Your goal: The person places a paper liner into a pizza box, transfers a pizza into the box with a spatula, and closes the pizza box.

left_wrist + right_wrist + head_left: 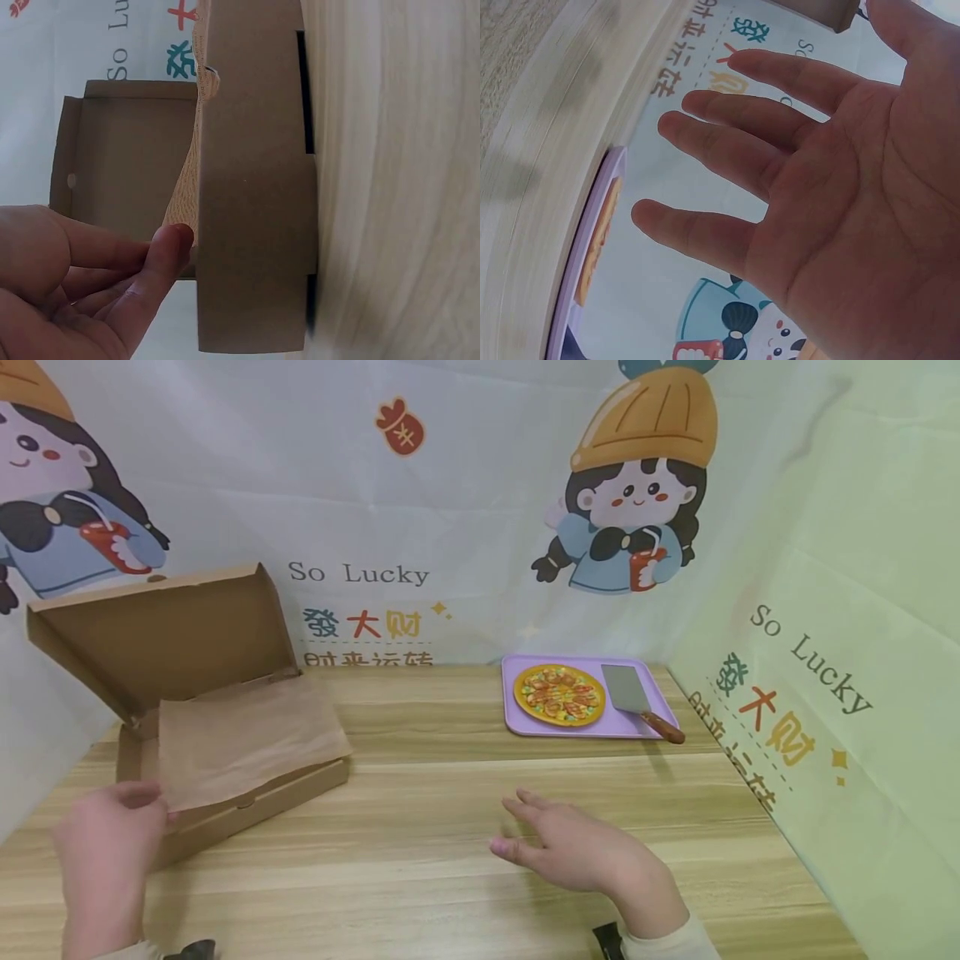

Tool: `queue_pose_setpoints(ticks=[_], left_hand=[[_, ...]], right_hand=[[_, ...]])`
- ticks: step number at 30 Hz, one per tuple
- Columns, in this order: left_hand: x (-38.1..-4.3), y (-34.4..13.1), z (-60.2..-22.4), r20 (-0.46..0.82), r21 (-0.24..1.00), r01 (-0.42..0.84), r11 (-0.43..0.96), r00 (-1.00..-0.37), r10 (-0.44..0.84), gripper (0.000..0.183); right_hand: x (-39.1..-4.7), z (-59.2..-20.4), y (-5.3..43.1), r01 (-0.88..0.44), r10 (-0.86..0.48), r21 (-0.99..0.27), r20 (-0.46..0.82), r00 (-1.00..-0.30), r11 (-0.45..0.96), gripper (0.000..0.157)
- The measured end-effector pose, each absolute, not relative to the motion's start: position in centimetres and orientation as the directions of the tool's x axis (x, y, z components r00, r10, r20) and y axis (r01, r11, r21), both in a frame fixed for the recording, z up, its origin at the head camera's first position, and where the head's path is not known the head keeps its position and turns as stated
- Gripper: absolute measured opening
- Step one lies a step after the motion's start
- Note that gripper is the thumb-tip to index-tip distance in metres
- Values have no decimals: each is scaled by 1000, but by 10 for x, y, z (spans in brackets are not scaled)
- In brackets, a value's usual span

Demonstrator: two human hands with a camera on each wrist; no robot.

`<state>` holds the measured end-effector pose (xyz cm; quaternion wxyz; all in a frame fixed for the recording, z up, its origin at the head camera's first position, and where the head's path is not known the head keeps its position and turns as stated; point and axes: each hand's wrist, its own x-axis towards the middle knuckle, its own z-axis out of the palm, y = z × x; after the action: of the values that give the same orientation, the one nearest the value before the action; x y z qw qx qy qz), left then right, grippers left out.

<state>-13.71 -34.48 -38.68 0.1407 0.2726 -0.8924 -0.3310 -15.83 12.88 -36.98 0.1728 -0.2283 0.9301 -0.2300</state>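
An open cardboard box (258,806) stands on the left with its lid (165,639) raised at the back. A sheet of brown paper (251,735) lies over its base, its right edge reaching the box's right wall. At the sheet's near left corner, my left hand (112,839) pinches the paper between thumb and fingers. The left wrist view shows that hand (97,289) beside the box's front wall (251,180), with the paper (186,195) rising to the fingertips. My right hand (577,847) hovers above the table, fingers spread and holding nothing; its palm (855,202) shows in the right wrist view.
A purple tray (517,727) sits at the back right, bearing a round pizza (558,695) and a spatula (628,689) whose brown handle overhangs the front rim. Printed cloth (480,527) hangs behind the wood-grain table (420,827) and along its right side.
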Motion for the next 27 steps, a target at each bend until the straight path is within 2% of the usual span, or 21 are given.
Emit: queue_pose_setpoints(ticks=[4, 12, 27], left_hand=[[-135, -345, -390, 65, 686, -409, 602, -790, -610, 47], [-135, -349, -402, 176, 623, -396, 674, -770, -614, 41], [-139, -357, -407, 183, 537, -367, 759, -828, -530, 42]], right_hand=[[-158, -369, 130, -344, -507, -513, -219, -834, 786, 77], [-157, -368, 130, -350, -510, -509, -215, -833, 786, 77], [-156, -369, 129, -350, -510, -503, -222, -831, 790, 75]])
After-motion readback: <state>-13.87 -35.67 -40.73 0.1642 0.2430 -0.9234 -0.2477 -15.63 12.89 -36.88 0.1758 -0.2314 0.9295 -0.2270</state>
